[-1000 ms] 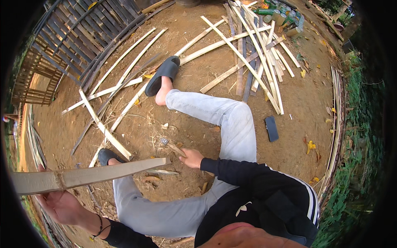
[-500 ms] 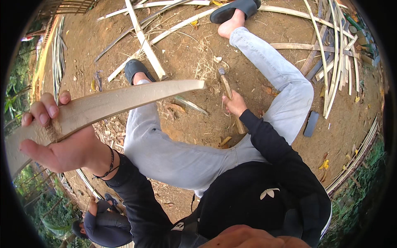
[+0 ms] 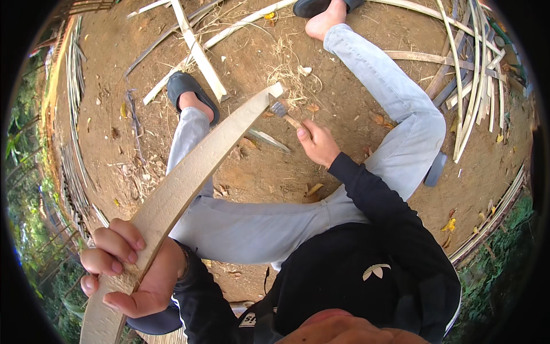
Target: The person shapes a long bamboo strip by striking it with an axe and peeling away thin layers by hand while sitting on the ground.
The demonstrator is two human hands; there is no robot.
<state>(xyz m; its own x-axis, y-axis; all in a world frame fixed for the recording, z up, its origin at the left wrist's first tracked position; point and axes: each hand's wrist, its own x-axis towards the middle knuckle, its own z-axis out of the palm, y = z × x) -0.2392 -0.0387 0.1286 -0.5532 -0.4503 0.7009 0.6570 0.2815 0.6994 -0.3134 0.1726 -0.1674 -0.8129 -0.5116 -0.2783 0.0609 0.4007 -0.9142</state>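
Note:
My left hand (image 3: 129,266) is wrapped round a long, pale bamboo slat (image 3: 195,166), near its lower end. The slat slants up to the right across my left leg, its narrow tip in front of me. In my right hand (image 3: 319,142) is a wooden-handled tool (image 3: 293,121), gripped along the handle. Its grey metal end lies close to the slat's tip; whether they touch I cannot tell. That end is too small to show exactly what kind of tool it is.
A split bamboo piece (image 3: 268,139) and thin shavings (image 3: 295,77) lie on the dirt between my legs. Long bamboo strips (image 3: 472,86) are piled at the far right, and another strip (image 3: 197,51) lies at the far left. A dark flat object (image 3: 435,169) rests beside my right knee.
My left hand has come down and to the right, tilting the slat more steeply upward. My right hand has moved slightly up, bringing the tool's metal end near the slat's tip.

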